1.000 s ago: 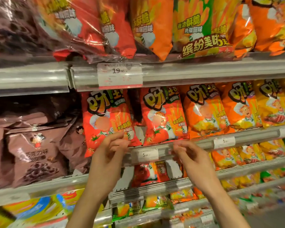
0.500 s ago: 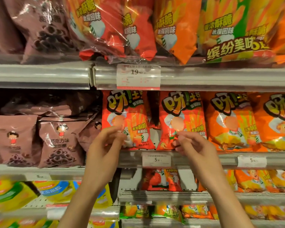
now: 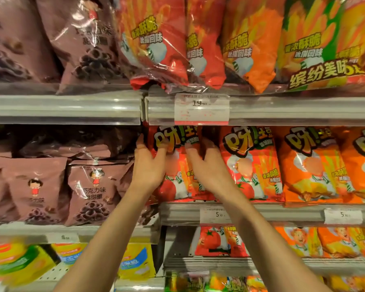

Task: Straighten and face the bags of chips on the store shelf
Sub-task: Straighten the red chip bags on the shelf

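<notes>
both hands [image 3: 150, 165] [image 3: 207, 167] at red bag [image 3: 177, 173] edges

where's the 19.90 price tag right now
In the head view, the 19.90 price tag sits centre, on the upper shelf rail, directly above the red chip bag.

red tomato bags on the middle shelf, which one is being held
The leftmost red bag, beside the brown bags: the left hand and right hand grip its two sides. The next red bag stands untouched.
</notes>
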Demonstrator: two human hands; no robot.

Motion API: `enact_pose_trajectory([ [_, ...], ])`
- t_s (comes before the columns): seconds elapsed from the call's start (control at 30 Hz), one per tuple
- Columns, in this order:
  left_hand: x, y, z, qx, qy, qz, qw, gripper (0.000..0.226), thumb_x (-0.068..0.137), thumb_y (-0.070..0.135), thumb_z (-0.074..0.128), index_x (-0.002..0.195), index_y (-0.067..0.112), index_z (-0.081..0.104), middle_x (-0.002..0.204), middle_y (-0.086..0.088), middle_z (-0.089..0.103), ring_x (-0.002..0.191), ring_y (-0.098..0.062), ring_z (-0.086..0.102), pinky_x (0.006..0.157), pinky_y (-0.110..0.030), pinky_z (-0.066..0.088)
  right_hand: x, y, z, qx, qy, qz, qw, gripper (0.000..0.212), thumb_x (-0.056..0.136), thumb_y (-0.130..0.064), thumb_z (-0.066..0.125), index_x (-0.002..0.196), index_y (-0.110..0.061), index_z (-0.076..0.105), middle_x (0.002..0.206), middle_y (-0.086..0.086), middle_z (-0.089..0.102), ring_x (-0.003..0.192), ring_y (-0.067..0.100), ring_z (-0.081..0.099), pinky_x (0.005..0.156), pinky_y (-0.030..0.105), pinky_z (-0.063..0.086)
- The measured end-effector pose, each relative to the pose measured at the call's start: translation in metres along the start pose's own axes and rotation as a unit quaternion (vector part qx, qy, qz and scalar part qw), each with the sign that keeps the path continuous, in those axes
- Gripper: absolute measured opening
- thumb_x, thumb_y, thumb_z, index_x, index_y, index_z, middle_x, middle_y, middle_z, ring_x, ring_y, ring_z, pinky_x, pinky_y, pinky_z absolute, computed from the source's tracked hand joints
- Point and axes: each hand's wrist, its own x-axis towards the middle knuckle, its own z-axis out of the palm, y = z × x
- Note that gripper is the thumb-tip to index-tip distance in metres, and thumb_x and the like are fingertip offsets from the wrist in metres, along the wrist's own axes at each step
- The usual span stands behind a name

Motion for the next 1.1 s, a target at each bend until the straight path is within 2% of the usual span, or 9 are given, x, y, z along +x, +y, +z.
enact_pose_trajectory([
  [0.17,0.017,0.004,0.005,-0.073,0.008,-0.012,0.997,0.054,0.097,0.057,0.049,0.140,0.025,0.044,0.119,0.005,0.058,0.118,-0.024,0.058,0.102,-0.038,0.045,0.023,-0.001,0.014,0.082,0.024,0.067,0.994,0.071,0.094,-0.065,0.047,0.148,-0.021,0.042,0.148,0.007,0.048,0.136,0.029,0.045,0.113,0.045,0.037],
  [0.27,0.018,0.000,0.007,-0.116,0.014,-0.014,0.993,0.042,0.097,0.053,0.053,0.130,0.027,0.052,0.112,0.010,0.064,0.109,-0.018,0.062,0.099,-0.040,0.050,0.021,0.003,0.011,0.130,0.029,0.066,0.989,0.061,0.096,-0.056,0.055,0.144,-0.020,0.047,0.135,-0.002,0.055,0.121,0.019,0.053,0.097,0.030,0.044],
  [0.37,0.017,0.002,0.008,-0.156,0.008,-0.013,0.988,0.039,0.097,0.050,0.056,0.126,0.024,0.059,0.109,0.011,0.068,0.104,-0.011,0.065,0.086,-0.029,0.051,0.017,0.004,0.006,0.163,0.030,0.050,0.985,0.051,0.096,-0.049,0.059,0.139,-0.022,0.049,0.113,-0.016,0.057,0.101,0.004,0.053,0.071,0.009,0.038],
  [0.5,0.017,0.005,0.010,-0.187,0.005,-0.011,0.982,0.024,0.097,0.041,0.060,0.116,0.026,0.060,0.101,0.014,0.068,0.093,0.001,0.064,0.072,-0.012,0.049,0.013,0.003,0.007,0.174,0.046,0.038,0.983,0.049,0.096,-0.046,0.060,0.137,-0.023,0.047,0.115,-0.013,0.058,0.109,0.009,0.054,0.076,0.013,0.040],
  [0.67,0.019,0.003,0.006,-0.200,-0.005,-0.048,0.979,0.021,0.099,0.046,0.054,0.117,0.035,0.050,0.101,0.016,0.063,0.094,-0.005,0.061,0.076,-0.020,0.045,0.013,-0.001,0.009,0.126,0.032,-0.006,0.991,0.051,0.101,-0.046,0.052,0.145,-0.023,0.044,0.132,-0.007,0.051,0.121,0.007,0.048,0.093,0.021,0.034],
  [0.77,0.026,0.006,0.000,-0.214,0.010,-0.068,0.974,0.028,0.093,0.057,0.056,0.107,0.033,0.057,0.097,0.003,0.070,0.090,-0.016,0.067,0.084,-0.040,0.055,0.007,-0.002,0.015,0.091,0.025,-0.025,0.995,0.056,0.100,-0.055,0.047,0.150,-0.032,0.038,0.131,-0.012,0.052,0.109,-0.007,0.054,0.090,0.016,0.043],
  [0.87,0.031,0.004,0.001,-0.247,0.028,-0.089,0.964,0.042,0.075,0.063,0.065,0.102,0.030,0.066,0.101,-0.011,0.074,0.093,-0.034,0.071,0.087,-0.062,0.055,0.006,0.001,0.021,0.120,0.052,0.003,0.991,0.060,0.096,-0.059,0.052,0.149,-0.035,0.037,0.129,-0.010,0.059,0.110,0.018,0.062,0.093,0.038,0.053],
  [0.97,0.033,0.001,0.005,-0.266,0.039,-0.080,0.960,0.037,0.077,0.053,0.072,0.103,0.026,0.069,0.103,-0.012,0.075,0.102,-0.036,0.070,0.093,-0.061,0.052,0.010,-0.002,0.018,0.128,0.059,0.021,0.990,0.058,0.097,-0.053,0.056,0.148,-0.030,0.040,0.113,-0.015,0.061,0.091,0.007,0.063,0.077,0.026,0.053],
  [1.1,0.030,-0.003,0.006,-0.243,0.009,-0.064,0.968,0.044,0.086,0.055,0.064,0.120,0.029,0.064,0.116,-0.002,0.072,0.110,-0.025,0.068,0.101,-0.053,0.050,0.000,0.005,0.008,0.129,0.037,0.029,0.990,0.062,0.098,-0.054,0.052,0.152,-0.030,0.033,0.133,-0.019,0.054,0.119,-0.002,0.055,0.092,0.013,0.041],
])
